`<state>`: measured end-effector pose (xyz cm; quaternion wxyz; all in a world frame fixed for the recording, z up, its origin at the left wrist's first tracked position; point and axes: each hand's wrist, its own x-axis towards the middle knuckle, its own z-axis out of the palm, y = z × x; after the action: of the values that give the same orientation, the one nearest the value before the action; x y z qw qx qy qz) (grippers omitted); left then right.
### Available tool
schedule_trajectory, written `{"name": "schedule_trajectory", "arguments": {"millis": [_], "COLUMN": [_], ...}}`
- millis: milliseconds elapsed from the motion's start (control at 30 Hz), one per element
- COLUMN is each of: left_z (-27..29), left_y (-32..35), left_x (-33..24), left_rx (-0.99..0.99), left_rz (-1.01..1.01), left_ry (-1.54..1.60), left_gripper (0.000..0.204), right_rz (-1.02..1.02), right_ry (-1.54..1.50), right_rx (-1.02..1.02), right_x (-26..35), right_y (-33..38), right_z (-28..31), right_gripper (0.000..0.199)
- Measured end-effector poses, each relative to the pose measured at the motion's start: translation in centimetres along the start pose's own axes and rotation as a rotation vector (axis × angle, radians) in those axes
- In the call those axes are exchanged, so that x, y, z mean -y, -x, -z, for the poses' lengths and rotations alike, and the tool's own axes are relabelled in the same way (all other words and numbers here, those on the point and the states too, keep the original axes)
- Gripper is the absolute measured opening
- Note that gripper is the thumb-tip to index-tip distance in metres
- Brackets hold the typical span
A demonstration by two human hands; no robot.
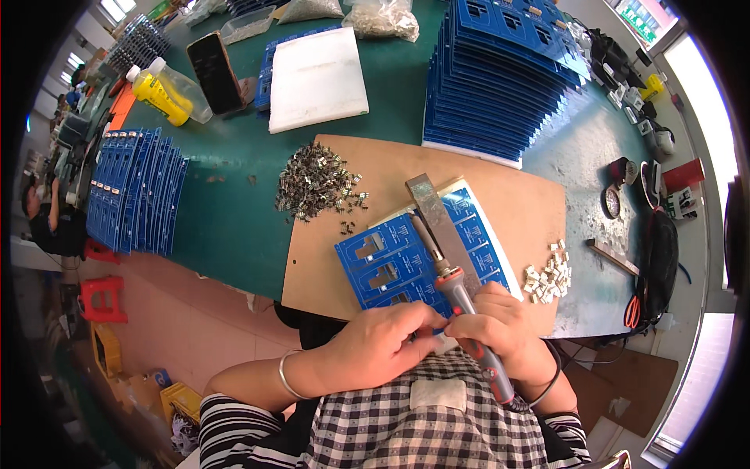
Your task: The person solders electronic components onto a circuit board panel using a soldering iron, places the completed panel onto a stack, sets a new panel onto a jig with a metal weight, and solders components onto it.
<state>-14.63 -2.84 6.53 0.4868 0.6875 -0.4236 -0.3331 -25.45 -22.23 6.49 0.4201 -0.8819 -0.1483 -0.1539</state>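
Observation:
My right hand (500, 324) is closed around the grey and red handle of a soldering iron (461, 297). Its metal barrel points away from me over a blue circuit board (391, 262). Across that board lies a flat metal bar (441, 223), beside the iron. My left hand (391, 340) is closed in a pinch at the board's near edge, close to my right fingertips; whatever it holds is hidden. Under the board shows a pale pad (512, 281) on a brown sheet (312, 277). A heap of small dark pin components (312, 180) sits to the left, white connectors (549, 273) to the right.
Tall stacks of blue boards (492, 94) stand at the back right, with more boards (133, 191) at the left. Toward the back are a white foam block (319, 78), a phone (215, 74) and bottles (168, 94). Red-handled scissors (632, 311) lie far right.

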Motion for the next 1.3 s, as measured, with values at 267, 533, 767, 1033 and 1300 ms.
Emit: {"name": "schedule_trajectory", "arguments": {"millis": [267,533,767,1033,1300], "left_z": [5.7,6.0,5.5,4.9,5.2], "left_y": [-1.0,-2.2,-3.5,-4.1,-3.6], "left_x": [3.9,6.3,6.2,6.3,6.2], "left_rx": [-0.517,-0.632,-0.567,-0.514,-0.542], "left_rz": [-0.213,-0.172,-0.179,-0.196,-0.166], "left_ry": [-0.727,-0.688,-0.693,-0.691,-0.698], "left_gripper": [0.014,0.017,0.016,0.018,0.018], "right_rz": [-0.249,-0.214,-0.42,-0.216,-0.376], "right_ry": [-0.111,0.043,-0.49,-0.146,-0.07], "right_rx": [-0.343,-0.41,-0.665,-0.406,-0.325], "right_x": [0.3,-0.6,-0.8,-2.1,-1.7], "right_y": [2.9,3.8,2.5,0.4,-1.2], "right_z": [3.3,2.6,-0.3,0.6,0.2], "right_gripper": [0.022,0.038,0.036,0.028,0.025]}}
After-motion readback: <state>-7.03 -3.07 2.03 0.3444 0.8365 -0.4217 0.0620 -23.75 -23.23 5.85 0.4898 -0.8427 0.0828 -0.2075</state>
